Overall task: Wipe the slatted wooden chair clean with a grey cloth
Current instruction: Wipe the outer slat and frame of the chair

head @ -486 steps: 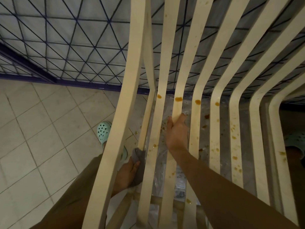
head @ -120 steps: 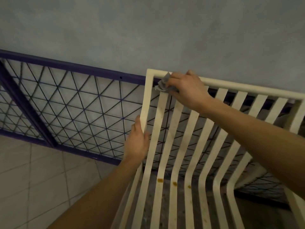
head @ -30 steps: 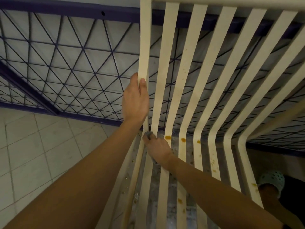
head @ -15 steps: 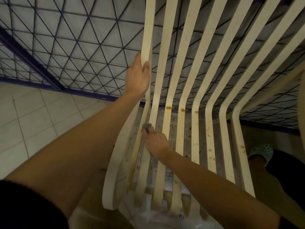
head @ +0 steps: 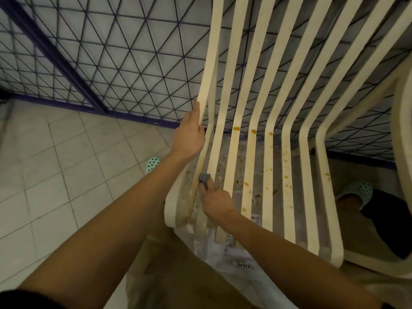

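Pale floor tiles [head: 66, 163] meet a dark wire-mesh fence [head: 133, 52] on the left. The left hand [head: 189, 134] grips the outer left rail of the slatted wooden chair [head: 289, 175] at the bend between back and seat. Just beside it, lower down, the right hand [head: 215, 202] pinches the bunched grey cloth [head: 204, 178] against a left seat slat. Orange-brown stains [head: 236, 128] dot the slats further right, near a mint clog [head: 359, 192].

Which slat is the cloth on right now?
The leftmost seat slat, just inside the side rail that the left hand grips. The right hand holds the grey cloth on it; the slats to its right bear orange spots.
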### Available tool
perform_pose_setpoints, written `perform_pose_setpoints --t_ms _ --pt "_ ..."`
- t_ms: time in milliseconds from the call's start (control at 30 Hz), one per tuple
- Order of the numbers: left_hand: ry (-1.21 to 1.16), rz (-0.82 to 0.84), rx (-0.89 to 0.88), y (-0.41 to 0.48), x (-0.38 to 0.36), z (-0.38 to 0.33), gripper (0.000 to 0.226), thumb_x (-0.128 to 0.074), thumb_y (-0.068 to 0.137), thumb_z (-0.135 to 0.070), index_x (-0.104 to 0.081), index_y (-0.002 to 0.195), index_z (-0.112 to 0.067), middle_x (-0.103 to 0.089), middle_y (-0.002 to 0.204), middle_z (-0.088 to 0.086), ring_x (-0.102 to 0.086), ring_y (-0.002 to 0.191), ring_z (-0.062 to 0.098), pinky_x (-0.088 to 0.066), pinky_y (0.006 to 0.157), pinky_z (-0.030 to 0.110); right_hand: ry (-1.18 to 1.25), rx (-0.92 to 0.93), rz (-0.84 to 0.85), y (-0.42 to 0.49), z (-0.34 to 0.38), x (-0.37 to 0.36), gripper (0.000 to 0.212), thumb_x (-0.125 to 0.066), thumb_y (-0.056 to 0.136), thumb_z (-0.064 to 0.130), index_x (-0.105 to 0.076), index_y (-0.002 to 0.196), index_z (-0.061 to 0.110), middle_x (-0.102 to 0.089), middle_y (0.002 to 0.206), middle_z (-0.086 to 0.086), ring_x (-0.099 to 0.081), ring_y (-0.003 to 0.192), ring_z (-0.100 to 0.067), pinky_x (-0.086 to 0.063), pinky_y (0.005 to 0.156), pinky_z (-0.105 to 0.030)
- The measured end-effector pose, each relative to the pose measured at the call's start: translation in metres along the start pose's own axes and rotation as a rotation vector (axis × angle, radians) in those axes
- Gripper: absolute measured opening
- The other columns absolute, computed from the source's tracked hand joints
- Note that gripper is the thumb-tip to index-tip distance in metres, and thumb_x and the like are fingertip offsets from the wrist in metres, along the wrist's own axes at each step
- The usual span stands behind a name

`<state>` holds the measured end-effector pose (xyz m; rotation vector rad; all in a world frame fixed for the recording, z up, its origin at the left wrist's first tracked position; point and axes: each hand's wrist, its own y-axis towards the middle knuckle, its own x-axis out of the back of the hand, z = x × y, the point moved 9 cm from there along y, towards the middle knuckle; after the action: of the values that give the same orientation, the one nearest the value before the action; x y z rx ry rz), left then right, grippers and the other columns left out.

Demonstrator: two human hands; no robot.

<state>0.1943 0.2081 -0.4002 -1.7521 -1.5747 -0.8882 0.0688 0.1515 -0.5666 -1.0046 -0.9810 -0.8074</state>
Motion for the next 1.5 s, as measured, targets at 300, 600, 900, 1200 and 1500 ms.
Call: perform_pose_setpoints --t_ms 300,600,900,1200,1500 --pt "0.035 -0.014 -0.021 -0.027 0.004 0.004 0.062 -0.042 0.098 -0.008 -0.017 0.154 -0.016 -0.037 0.145 0.014 -0.048 0.119 0.029 -0.042 0.092 0.035 0.066 0.085 -0.021 -0.074 0.035 -0.018 0.046 -0.049 0.089 0.008 -0.034 0.133 0.012 -0.04 0.125 -0.021 -0.058 0.068 -0.036 -0.044 0.052 -0.041" --pt "0.028 -0.105 -0.058 -0.035 0.015 -0.002 0.054 -0.048 0.095 -0.007 -0.036 0.147 -0.01 -0.034 0.149 0.009 -0.041 0.13 0.025 -0.036 0.106 0.032 0.489 0.018 -0.084 -0.115 0.014 0.014 0.055 -0.059 0.089 0.02 -0.031 0.136 0.026 -0.049 0.125 -0.007 -0.062 0.096 -0.03 -0.054 0.078 -0.046" --pt "-0.336 -0.102 -0.142 -0.15 -0.029 -0.039 0.033 -0.048 0.096 -0.014 -0.057 0.122 -0.033 -0.051 0.125 -0.024 -0.047 0.116 -0.009 -0.042 0.098 0.018 1.433 -0.315 -0.364 -0.164 -0.088 0.043 0.042 -0.061 0.093 0.017 -0.049 0.129 0.033 -0.054 0.129 0.015 -0.055 0.118 -0.009 -0.053 0.095 -0.031" --pt "-0.87 0.265 0.551 -0.23 -0.145 0.0 0.018 -0.065 0.09 -0.014 -0.066 0.107 -0.018 -0.075 0.099 -0.001 -0.071 0.09 0.014 -0.056 0.073 0.025 1.536 -0.283 -0.309 -0.166 -0.087 0.031 0.049 -0.067 0.085 0.0 -0.061 0.119 0.035 -0.062 0.123 0.015 -0.06 0.113 -0.004 -0.053 0.088 -0.02" --pt "-0.76 0.19 0.597 -0.229 -0.137 0.011 0.026 -0.059 0.091 -0.003 -0.06 0.11 -0.021 -0.065 0.11 0.0 -0.062 0.101 0.016 -0.054 0.078 0.027 0.936 -0.359 -0.434 -0.189 -0.092 0.039 0.048 -0.068 0.086 0.02 -0.048 0.123 0.042 -0.034 0.129 0.02 -0.042 0.12 -0.001 -0.044 0.101 -0.021"
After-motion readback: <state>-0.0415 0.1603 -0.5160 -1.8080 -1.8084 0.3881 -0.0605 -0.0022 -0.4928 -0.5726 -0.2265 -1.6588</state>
